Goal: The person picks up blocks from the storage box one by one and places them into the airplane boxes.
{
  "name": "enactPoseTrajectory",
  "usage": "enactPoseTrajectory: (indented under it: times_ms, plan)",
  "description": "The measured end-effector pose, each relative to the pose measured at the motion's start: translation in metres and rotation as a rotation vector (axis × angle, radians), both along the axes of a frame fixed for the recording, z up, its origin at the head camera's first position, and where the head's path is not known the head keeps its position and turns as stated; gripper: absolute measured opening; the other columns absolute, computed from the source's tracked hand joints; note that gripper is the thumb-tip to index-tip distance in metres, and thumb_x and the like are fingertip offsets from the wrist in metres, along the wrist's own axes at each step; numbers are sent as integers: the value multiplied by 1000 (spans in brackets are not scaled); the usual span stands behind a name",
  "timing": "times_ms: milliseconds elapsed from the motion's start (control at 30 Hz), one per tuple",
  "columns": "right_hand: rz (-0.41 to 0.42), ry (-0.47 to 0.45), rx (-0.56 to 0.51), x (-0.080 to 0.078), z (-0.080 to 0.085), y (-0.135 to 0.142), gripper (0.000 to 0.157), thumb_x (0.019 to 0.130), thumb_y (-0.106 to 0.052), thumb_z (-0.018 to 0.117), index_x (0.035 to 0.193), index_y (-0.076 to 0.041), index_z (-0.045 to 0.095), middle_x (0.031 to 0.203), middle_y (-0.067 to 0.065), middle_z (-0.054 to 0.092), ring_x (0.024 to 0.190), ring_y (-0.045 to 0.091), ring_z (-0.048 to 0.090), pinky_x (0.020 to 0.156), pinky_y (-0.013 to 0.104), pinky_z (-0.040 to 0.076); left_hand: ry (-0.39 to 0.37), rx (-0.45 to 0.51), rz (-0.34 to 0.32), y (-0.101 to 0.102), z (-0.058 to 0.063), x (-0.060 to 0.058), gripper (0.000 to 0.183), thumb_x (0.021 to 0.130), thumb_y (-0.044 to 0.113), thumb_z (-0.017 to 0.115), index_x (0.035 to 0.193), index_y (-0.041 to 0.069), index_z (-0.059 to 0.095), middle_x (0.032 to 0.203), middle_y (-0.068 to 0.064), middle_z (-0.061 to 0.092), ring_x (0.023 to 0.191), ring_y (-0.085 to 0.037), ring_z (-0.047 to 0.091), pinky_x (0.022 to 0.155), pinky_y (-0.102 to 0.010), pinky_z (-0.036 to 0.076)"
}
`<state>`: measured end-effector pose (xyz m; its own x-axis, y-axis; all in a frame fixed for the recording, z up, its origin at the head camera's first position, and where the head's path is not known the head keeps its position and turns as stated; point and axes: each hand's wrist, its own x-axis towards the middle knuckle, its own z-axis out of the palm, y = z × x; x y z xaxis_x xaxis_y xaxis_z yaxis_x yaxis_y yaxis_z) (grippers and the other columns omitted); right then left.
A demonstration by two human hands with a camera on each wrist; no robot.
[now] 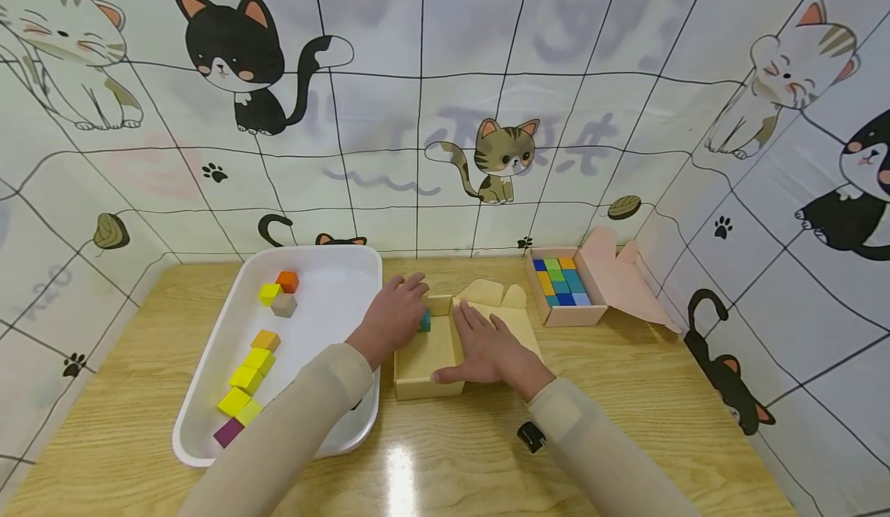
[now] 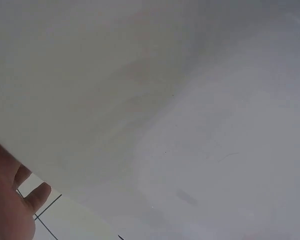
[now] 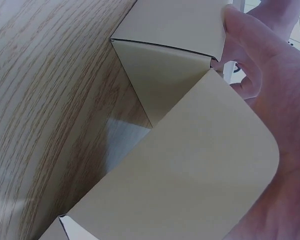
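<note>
An open cream cardboard box (image 1: 429,388) stands in the middle of the table, its lid (image 1: 518,320) folded out to the right. My left hand (image 1: 392,316) reaches over the box's back left corner. Beside its fingers, inside the box, a teal block (image 1: 425,321) partly shows; the hand hides how they meet. My right hand (image 1: 490,351) rests along the box's right side with fingers extended, its thumb near the front wall. In the right wrist view the box's lid flap (image 3: 190,160) covers part of that hand (image 3: 285,90).
To the left, a white tray (image 1: 334,285) holds several cubes, including yellow cubes (image 1: 246,379), an orange cube (image 1: 287,281) and a purple cube (image 1: 228,432). At the back right, an open pink box (image 1: 575,316) contains coloured cubes. A small black object (image 1: 531,437) lies below the right wrist.
</note>
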<state>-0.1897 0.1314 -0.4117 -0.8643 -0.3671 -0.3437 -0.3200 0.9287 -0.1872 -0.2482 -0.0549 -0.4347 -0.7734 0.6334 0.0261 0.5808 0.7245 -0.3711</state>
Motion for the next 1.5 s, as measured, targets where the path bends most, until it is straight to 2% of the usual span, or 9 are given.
enactPoseTrajectory:
  times_ms: [133, 300, 500, 633, 767, 1000, 1100, 1267, 1500]
  plan:
    - [-3, -4, -13, 0, 0, 0, 118, 77, -78, 57, 157, -6, 8, 165, 11, 6, 153, 28, 14, 122, 55, 16, -34, 99, 14, -7, 11, 0, 17, 90, 31, 67, 93, 17, 76, 138, 1, 56, 144, -20, 35, 113, -41, 38]
    - [-12, -11, -29, 0, 0, 0, 118, 77, -77, 58, 157, -6, 8, 166, 11, 5, 153, 27, 13, 123, 54, 16, -43, 225, 59, -29, 34, -4, 20, 87, 35, 71, 89, 15, 74, 138, -2, 55, 144, -23, 35, 114, -44, 37]
    - [-9, -18, -41, 2, 2, -1, 117, 78, -75, 59, 157, -6, 7, 166, 11, 4, 153, 27, 13, 123, 54, 14, -49, 348, 161, -74, 59, -10, 21, 87, 25, 72, 103, 11, 74, 139, -10, 55, 143, -31, 35, 116, -52, 34]
    - [-5, -15, -43, 3, 3, 0, 116, 79, -73, 60, 157, -5, 8, 165, 12, 5, 153, 28, 14, 123, 54, 15, -75, 387, 234, -109, 67, -13, 25, 87, 20, 71, 109, 9, 72, 140, -14, 54, 143, -35, 33, 114, -57, 32]
    - [-6, -18, -49, 4, 3, 0, 116, 79, -72, 61, 157, -4, 8, 165, 13, 5, 153, 28, 14, 123, 55, 15, -89, 394, 319, -140, 64, -12, 26, 86, 17, 71, 110, 8, 72, 139, -17, 53, 142, -38, 32, 113, -60, 32]
    - [-3, -18, -44, 3, 4, 1, 117, 78, -74, 60, 157, -5, 8, 165, 12, 5, 153, 27, 13, 123, 54, 14, -121, 404, 395, -177, 40, -10, 24, 83, 10, 66, 106, 6, 74, 133, -20, 56, 136, -43, 34, 109, -65, 33]
    - [-1, -21, -34, 1, 3, 3, 117, 78, -75, 59, 157, -6, 7, 166, 11, 4, 153, 27, 11, 123, 54, 13, -141, 394, 417, -184, 33, -9, 25, 83, 12, 66, 106, 4, 73, 133, -21, 56, 135, -43, 33, 110, -65, 31]
    - [2, -25, -45, -1, 5, 4, 116, 78, -73, 60, 157, -5, 8, 165, 12, 4, 153, 28, 12, 123, 55, 14, -171, 358, 447, -190, 26, -6, 27, 90, 20, 64, 110, 3, 72, 135, -23, 54, 138, -45, 31, 113, -66, 27]
    - [1, -25, -74, 0, 5, 4, 117, 78, -72, 61, 156, -4, 8, 165, 13, 5, 153, 28, 12, 122, 56, 15, -134, 350, 446, -198, 10, -5, 28, 88, 17, 69, 112, 2, 71, 133, -24, 54, 135, -45, 34, 109, -67, 32]
